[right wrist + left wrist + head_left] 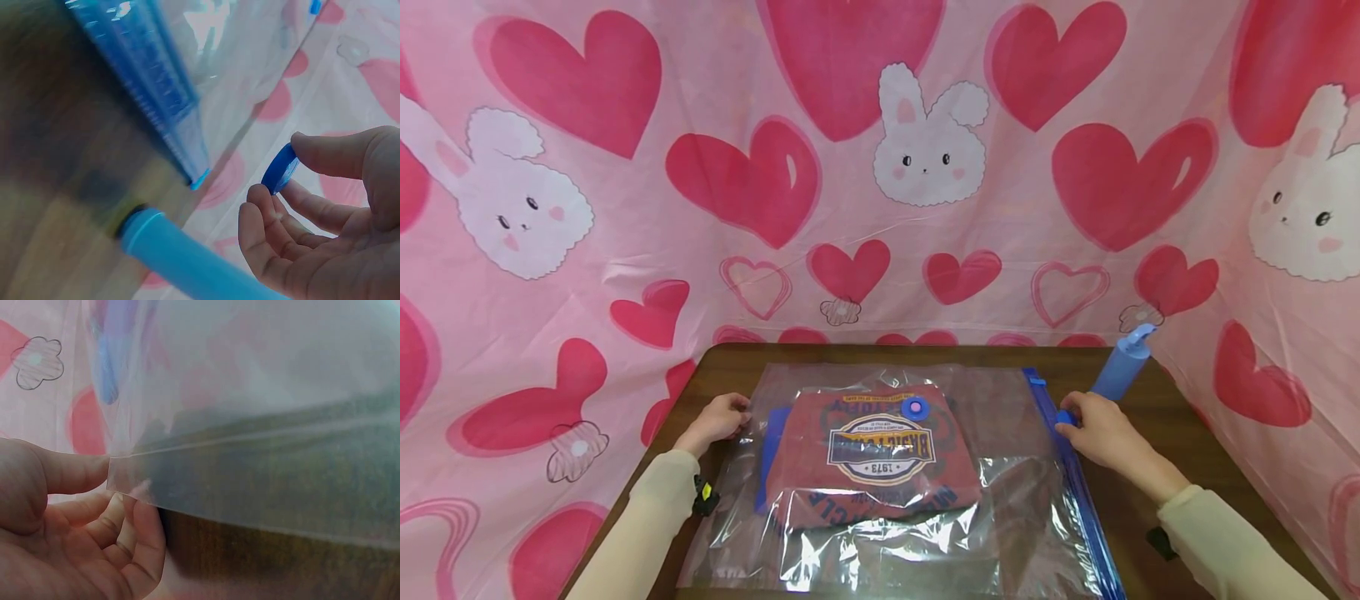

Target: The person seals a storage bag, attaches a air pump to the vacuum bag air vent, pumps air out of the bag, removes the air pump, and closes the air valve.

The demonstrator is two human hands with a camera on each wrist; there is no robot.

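A clear plastic storage bag (1007, 421) lies flat on the table with a folded red printed garment (880, 492) inside. On its upper face is a round blue valve (915, 408) with a pink centre. My left hand (724, 417) pinches the bag's left edge; in the left wrist view the clear film (128, 475) runs between thumb and fingers. Over the bag's blue zip edge (1078, 492), my right hand (1103, 429) holds a small round blue cap (281, 167) between thumb and fingertips.
A blue cylinder with a spout-like top (1122, 367) stands at the table's back right, just beyond my right hand. Something flat and blue (772, 454) shows beside the garment in the bag. Pink heart-and-rabbit cloth (940, 225) hangs behind the brown table (1150, 517) and at both sides.
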